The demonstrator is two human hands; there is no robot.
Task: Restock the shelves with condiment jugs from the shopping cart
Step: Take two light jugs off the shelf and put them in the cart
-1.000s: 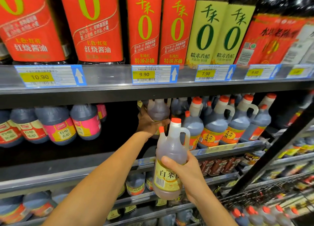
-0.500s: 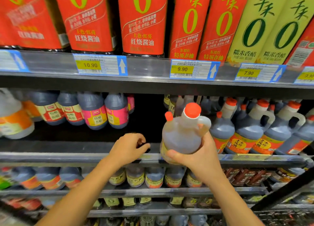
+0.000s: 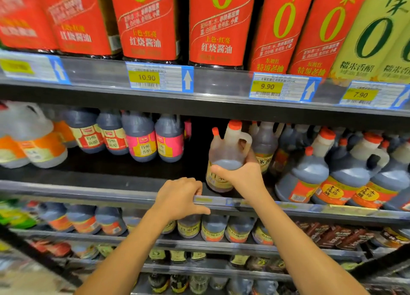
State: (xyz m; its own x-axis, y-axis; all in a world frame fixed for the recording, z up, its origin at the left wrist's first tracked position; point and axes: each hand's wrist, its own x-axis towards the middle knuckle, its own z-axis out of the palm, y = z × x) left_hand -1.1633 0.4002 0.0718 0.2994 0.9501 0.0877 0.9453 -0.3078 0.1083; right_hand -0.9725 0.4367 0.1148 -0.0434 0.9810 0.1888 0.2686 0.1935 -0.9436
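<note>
Condiment jug [image 3: 225, 155], orange-capped, just behind the shelf rail [image 3: 88, 192], gripped round its body by the right hand [image 3: 240, 178]; left hand [image 3: 177, 198] curls its fingers over the same rail.

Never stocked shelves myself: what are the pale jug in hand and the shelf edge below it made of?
Jug: likely translucent, slightly frosted plastic; liquid level shows through, handle moulded in. Shelf edge: seemingly grey metal behind a glossy clear plastic strip, judging by reflections.
</note>
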